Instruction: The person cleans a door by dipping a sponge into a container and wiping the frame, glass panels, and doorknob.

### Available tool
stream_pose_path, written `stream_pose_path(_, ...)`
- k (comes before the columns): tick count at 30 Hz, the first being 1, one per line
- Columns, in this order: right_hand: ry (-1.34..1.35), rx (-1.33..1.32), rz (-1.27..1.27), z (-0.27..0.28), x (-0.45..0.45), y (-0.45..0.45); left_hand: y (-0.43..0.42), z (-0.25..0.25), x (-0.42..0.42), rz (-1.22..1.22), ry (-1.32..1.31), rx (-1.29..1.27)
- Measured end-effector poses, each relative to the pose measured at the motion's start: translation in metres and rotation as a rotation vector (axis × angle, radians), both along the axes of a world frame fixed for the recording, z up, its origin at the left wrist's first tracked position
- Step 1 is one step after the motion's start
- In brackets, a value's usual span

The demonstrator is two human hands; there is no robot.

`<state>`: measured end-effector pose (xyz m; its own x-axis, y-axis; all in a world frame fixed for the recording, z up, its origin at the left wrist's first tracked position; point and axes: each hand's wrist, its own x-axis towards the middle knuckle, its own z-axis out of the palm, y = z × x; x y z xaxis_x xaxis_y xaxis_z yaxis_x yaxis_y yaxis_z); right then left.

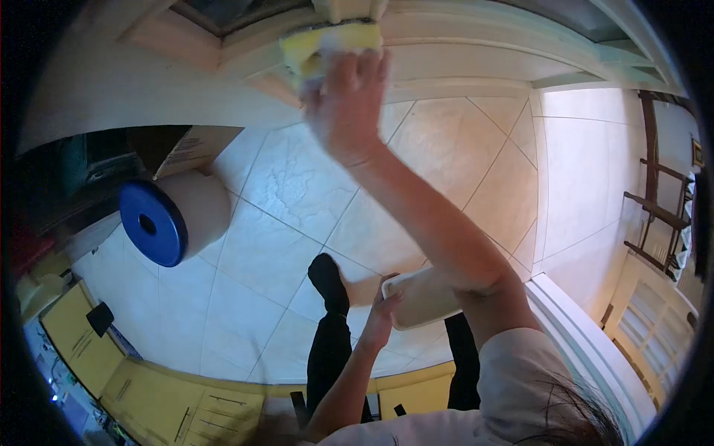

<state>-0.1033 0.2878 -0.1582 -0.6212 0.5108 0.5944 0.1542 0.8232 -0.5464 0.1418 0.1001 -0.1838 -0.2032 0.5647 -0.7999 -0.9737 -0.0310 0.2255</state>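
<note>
In the head view, reaches far across with the right hand [348, 108] and holds a yellow sponge [331, 43] against the cream woodwork [454, 63] at the far edge, below and just right of a dark pane [238, 13]. Has the fingers of that hand bent and closed on the near side of the sponge, too blurred to tell each finger's place. Shows a dark layer along the sponge's far edge. Holds nearer in, with the left hand [381, 316], a pale tub [424, 301], fingers closed on its left end, and hides the tub's right part behind the right elbow. Stands on pale floor tiles [275, 215] in dark trousers, with a dark-covered foot [327, 279] just left of the tub. Has to the left, well apart from both hands, a round white container [204, 212] lying in view with its blue lid [132, 223] toward the left, and an open cardboard box [197, 152] just beyond. Shows yellow cabinets [149, 394] near and left, a white sill [576, 342] to the right, and farther right a dark wooden chair [662, 212].
</note>
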Motion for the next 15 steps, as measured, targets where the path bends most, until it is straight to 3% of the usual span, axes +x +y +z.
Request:
stream_pose_path(3,0.103,0.2,-0.209,0.003,0.035,0.074,0.001,0.003,-0.008,-0.033,0.034,0.016)
stream_pose_path(5,0.177,0.147,-0.309,0.011,0.042,0.083,-0.001,0.009,-0.01,-0.043,0.039,0.019)
stream_pose_path(7,-0.14,0.346,-0.112,0.003,0.032,0.06,0.003,0.011,-0.017,0.015,0.013,0.091)
stream_pose_path(8,-0.162,0.527,0.005,-0.005,0.019,0.042,0.006,0.011,-0.019,0.02,0.016,0.094)
stream_pose_path(10,-0.057,0.56,0.098,0.016,0.005,0.036,0.007,0.01,-0.023,0.011,0.107,0.085)
stream_pose_path(12,-0.183,0.739,0.113,0.013,0.029,0.065,0.006,0.012,-0.027,0.014,0.095,0.062)
stream_pose_path(15,-0.165,0.694,0.113,0.026,0.054,0.105,0.003,0.009,-0.034,0.05,0.085,0.079)
